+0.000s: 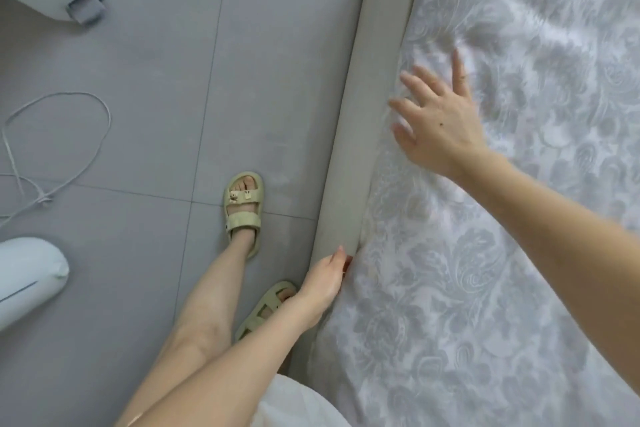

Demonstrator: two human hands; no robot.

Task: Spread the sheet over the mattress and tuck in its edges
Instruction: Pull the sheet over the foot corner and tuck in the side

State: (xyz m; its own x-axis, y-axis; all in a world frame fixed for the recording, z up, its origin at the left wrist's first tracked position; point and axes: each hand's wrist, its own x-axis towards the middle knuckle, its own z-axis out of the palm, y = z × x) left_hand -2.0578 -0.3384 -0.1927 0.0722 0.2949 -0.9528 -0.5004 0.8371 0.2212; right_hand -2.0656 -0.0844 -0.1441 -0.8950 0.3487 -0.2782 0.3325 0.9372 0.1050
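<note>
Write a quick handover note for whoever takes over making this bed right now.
Left hand: fingers straight, slid into the gap between the sheet and the bed frame; tips hidden.
Right hand: open, fingers spread, flat on the sheet near that edge.
Done: the sheet covers all the bed in view, and its edge goes down inside the frame along this side.
Left: smooth the wrinkles by the right hand and finish tucking this side. The other sides are out of view, so check them.
</note>
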